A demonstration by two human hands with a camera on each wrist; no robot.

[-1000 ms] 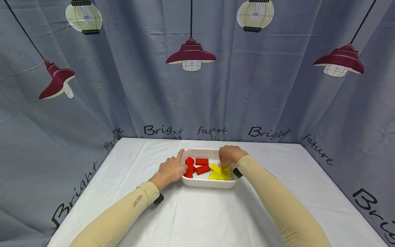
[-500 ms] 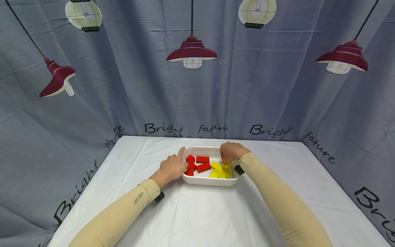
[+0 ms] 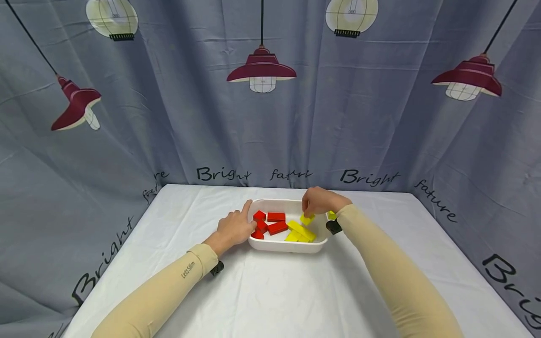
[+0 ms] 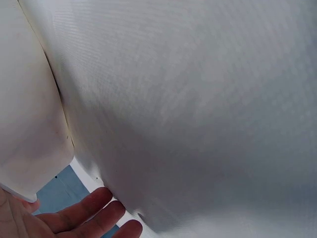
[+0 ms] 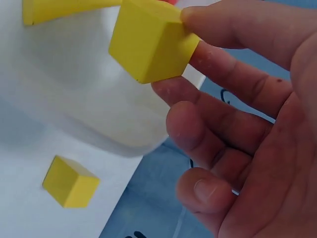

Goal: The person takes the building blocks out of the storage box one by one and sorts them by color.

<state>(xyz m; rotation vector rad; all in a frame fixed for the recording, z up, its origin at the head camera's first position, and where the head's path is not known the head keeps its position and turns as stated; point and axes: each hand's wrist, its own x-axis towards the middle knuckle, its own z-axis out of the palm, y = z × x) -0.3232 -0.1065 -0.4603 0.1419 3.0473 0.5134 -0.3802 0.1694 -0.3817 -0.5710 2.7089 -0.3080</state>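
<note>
My right hand pinches a yellow cube between thumb and fingertips, over the right part of a white tray. Under it inside the tray lie a long yellow block and smaller yellow pieces. At the tray's left end my left hand holds the rim, thumb over the edge and index finger stretched toward the far corner. Its other fingers extend loosely outside the tray wall in the left wrist view. Several red blocks lie in the tray's left half, near that thumb.
A second yellow cube sits on the white tablecloth just right of the tray, partly behind the right wrist in the head view. Behind the table hangs a grey-blue curtain with printed lamps and lettering.
The right hand has risen and shifted right, lifting a yellow cube off the yellow pile. The yellow cube on the tablecloth has come into sight beside the right wrist. My left hand stays on the rim.
</note>
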